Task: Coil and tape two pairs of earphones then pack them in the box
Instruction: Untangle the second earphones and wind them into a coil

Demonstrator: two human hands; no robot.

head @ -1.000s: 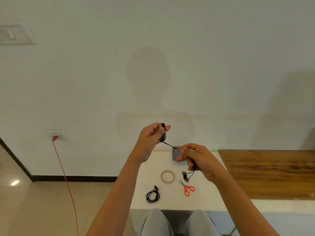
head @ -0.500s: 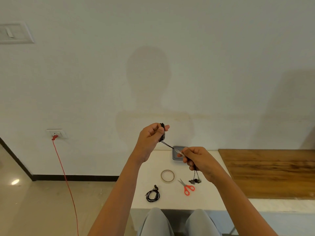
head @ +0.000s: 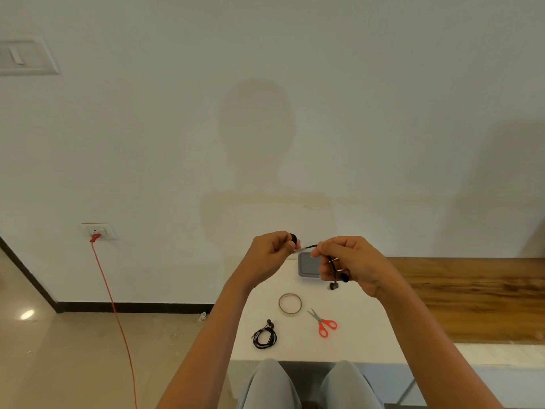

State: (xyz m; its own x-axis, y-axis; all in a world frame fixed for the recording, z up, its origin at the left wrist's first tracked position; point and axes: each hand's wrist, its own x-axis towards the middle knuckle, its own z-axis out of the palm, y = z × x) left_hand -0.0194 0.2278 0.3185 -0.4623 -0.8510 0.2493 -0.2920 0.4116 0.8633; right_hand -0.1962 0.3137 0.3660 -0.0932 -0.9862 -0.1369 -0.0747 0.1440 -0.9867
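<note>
Pale wall (head: 265, 84) fills most of the view, a person's shadow cast on it, with beige floor (head: 73, 349) below it on the left. A brown wooden top (head: 472, 290) lies along the wall on the right, and a white table (head: 368, 329) stands beside it, the person's grey-clad knees (head: 271, 385) at its near edge. A red cord (head: 112, 305) drops from a wall socket (head: 98, 230) and trails across the floor. Both bare forearms reach up over the table, hands raised and close together. The left hand (head: 267, 255) is clenched, thumb and forefinger pinching a small black bundle of wound cable. The right hand (head: 354, 262) is curled too, thumb and forefinger pinching the same cable a little way off, so a short taut stretch joins the two hands. A grey box (head: 308, 265) sits at the far edge of the table, partly hidden by the right hand's fingers. Nearer lie a ring of clear tape (head: 290, 312), red-handled scissors (head: 321, 321) just to its right, and a coiled second pair of earphones (head: 263, 345) toward the near left, apart from both. The held earphones (head: 309, 247) are black; their loose end runs down through the right palm, and two earbuds (head: 333, 286) hang just below the fingers.
</note>
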